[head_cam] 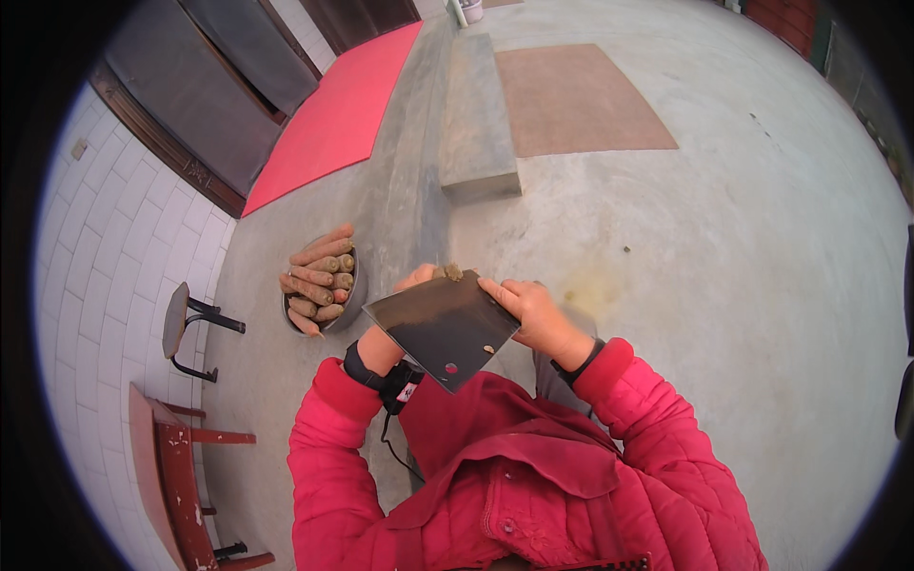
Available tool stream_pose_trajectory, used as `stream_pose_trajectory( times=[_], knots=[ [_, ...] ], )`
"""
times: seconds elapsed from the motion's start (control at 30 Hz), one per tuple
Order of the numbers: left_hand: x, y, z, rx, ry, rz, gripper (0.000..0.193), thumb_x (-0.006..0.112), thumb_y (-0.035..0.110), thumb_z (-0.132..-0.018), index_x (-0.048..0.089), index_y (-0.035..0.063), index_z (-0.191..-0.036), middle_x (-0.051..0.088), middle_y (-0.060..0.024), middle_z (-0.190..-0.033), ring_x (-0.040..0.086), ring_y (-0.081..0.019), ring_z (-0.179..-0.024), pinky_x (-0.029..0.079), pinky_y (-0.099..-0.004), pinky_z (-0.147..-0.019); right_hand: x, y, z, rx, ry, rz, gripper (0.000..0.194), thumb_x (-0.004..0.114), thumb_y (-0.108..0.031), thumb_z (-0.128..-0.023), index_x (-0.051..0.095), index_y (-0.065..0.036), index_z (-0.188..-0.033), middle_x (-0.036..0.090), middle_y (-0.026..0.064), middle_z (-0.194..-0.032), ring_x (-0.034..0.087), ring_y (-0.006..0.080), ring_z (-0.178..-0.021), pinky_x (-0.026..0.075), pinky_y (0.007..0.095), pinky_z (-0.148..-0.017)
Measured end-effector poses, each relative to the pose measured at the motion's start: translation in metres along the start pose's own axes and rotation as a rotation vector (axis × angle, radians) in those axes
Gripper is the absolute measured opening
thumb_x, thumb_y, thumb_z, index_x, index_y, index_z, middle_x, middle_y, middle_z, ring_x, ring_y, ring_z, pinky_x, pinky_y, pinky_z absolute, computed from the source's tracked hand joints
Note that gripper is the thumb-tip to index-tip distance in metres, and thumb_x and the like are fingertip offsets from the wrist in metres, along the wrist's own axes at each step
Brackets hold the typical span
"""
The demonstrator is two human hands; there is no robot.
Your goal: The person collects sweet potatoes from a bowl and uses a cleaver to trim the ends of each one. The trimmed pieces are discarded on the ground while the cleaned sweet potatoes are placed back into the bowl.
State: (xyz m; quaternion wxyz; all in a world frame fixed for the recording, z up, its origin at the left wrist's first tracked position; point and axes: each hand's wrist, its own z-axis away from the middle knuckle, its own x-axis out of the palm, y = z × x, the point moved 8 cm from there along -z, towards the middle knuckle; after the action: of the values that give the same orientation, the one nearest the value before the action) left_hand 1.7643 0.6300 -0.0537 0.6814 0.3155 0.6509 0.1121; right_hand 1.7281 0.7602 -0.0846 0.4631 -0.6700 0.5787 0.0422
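Observation:
My right hand grips a cleaver whose broad dark blade has a round hole near its lower corner. A small pale scrap sticks to the blade's lower right part. My left hand is mostly hidden behind the blade, with only some fingers and the wrist showing. At its fingers, by the blade's upper edge, is the rough brown end of a root vegetable, probably a carrot. The blade hides the rest of it. A dark bowl heaped with unpeeled carrots stands on the floor beyond my left hand.
A small stool and a worn red wooden bench stand along the white tiled wall on the left. A concrete step rises ahead, with a red mat to its left and a brown mat to its right.

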Motion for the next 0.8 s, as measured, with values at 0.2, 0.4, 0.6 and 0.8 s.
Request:
stream_pose_trajectory(
  times=[0.2,0.4,0.6,0.8],
  knots=[
    [0.002,0.001,0.0,0.061,-0.075,-0.06,0.039,0.035,0.032,-0.095,0.05,0.0027,-0.116,0.058,-0.012,-0.11,0.058,-0.0196,-0.094,0.049,-0.0324,-0.081,-0.004,-0.002,0.003,-0.023,0.048,-0.049,0.069,0.063,0.004,-0.062,0.044,-0.012,-0.126,0.054,0.0109,-0.082,0.056,0.0329,-0.074,0.044,0.0415,-0.061],
    [0.019,0.06,-0.005,0.093,0.101,-0.328,0.045,0.068,0.018,-0.071,0.051,0.0009,-0.108,0.059,-0.0206,-0.095,0.058,-0.0358,-0.084,0.048,-0.0384,-0.072,0.007,0.01,-0.006,0.101,0.059,-0.008,0.051,0.058,0.001,-0.067,0.05,-0.01,-0.116,0.058,0.0148,-0.082,0.057,0.037,-0.073,0.045,0.0436,-0.061],
    [-0.003,0.049,0.014,-0.114,0.197,0.055,0.047,0.074,0.018,-0.064,0.051,-0.001,-0.101,0.06,-0.0184,-0.09,0.06,-0.0327,-0.081,0.048,-0.0361,-0.072,-0.009,0.054,0.005,0.366,0.146,-0.226,0.031,0.052,-0.002,-0.075,0.054,-0.004,-0.106,0.059,0.022,-0.077,0.056,0.0385,-0.07,0.045,0.0415,-0.061],
    [-0.028,0.028,0.039,-0.242,0.365,0.149,0.04,0.073,0.014,-0.07,0.052,0.0023,-0.101,0.059,-0.0085,-0.086,0.059,-0.0173,-0.078,0.048,-0.0289,-0.069,0.009,0.07,0.014,0.589,0.05,-0.381,0.021,0.049,-0.008,-0.08,0.056,0.001,-0.097,0.055,0.0156,-0.063,0.048,0.0229,-0.053,0.041,0.0338,-0.054]
  ],
)
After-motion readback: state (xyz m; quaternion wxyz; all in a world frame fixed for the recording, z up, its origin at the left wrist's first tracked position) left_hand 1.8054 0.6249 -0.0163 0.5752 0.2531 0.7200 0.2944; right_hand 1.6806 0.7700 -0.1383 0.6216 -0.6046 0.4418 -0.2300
